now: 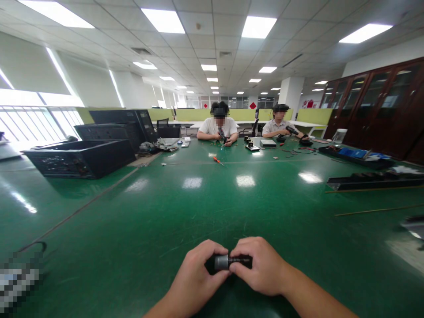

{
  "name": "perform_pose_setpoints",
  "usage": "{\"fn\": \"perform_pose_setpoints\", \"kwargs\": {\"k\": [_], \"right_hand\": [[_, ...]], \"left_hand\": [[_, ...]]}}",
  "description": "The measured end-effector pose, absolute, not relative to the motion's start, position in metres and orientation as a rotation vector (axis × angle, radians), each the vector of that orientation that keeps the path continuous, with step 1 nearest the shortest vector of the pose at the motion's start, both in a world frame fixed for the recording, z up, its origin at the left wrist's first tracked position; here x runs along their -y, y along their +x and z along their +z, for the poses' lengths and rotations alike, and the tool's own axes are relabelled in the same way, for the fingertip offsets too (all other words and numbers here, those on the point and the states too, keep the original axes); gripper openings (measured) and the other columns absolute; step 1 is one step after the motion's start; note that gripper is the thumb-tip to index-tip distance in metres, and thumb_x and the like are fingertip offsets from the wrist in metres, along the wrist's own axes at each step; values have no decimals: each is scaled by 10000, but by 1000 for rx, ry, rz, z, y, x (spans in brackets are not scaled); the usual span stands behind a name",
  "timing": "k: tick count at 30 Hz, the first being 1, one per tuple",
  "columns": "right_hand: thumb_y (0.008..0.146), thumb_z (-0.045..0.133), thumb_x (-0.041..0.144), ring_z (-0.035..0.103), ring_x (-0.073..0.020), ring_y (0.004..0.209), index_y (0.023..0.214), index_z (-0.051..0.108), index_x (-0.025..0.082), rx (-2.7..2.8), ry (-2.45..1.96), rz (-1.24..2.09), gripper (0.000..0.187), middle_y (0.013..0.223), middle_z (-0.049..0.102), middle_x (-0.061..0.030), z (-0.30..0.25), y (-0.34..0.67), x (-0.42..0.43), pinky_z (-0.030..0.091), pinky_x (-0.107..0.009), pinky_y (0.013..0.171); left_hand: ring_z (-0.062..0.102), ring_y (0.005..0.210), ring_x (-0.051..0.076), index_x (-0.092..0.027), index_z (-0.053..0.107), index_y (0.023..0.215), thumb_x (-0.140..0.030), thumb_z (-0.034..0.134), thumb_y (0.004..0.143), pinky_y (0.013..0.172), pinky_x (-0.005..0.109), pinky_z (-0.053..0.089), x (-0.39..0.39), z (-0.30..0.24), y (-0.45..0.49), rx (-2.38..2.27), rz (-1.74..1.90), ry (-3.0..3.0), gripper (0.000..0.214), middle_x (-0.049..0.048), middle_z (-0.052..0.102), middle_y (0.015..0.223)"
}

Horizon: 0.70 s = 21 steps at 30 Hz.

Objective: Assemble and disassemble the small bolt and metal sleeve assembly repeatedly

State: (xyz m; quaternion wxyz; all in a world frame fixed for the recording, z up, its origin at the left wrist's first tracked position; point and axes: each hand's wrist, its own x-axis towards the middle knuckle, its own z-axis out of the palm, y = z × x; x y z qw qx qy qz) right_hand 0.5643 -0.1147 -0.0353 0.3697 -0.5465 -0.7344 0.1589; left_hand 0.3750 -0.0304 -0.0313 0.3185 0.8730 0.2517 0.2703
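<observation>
Both my hands meet low over the green table (212,207), close to its near edge. My left hand (195,278) is closed around the grey metal end of a small cylindrical part (222,262). My right hand (261,267) pinches the dark, threaded-looking end of the same part (241,261). The part lies level between the two hands, just above the table top. What lies under my palms is hidden.
Black computer cases (82,159) stand at the left. Two seated people (217,128) work at the far end with tools. An orange screwdriver (217,160) lies mid-table. Black trays and strips (371,179) lie at the right. A pixelated object (18,278) sits at the near left.
</observation>
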Motion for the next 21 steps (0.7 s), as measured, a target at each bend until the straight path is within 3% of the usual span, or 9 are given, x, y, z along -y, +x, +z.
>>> {"fn": "perform_pose_setpoints", "kwargs": {"k": [21], "right_hand": [[829,658,251,618,-153,714,866,720,219,1939,-1433,326,79,769,687,0,-36,567,115,406,-256,683]], "left_hand": [[659,799,172,-230,679,897,-157,741,739,732,274,482,30,-31,373,-702,703,2321,185,-12,704,855]]}}
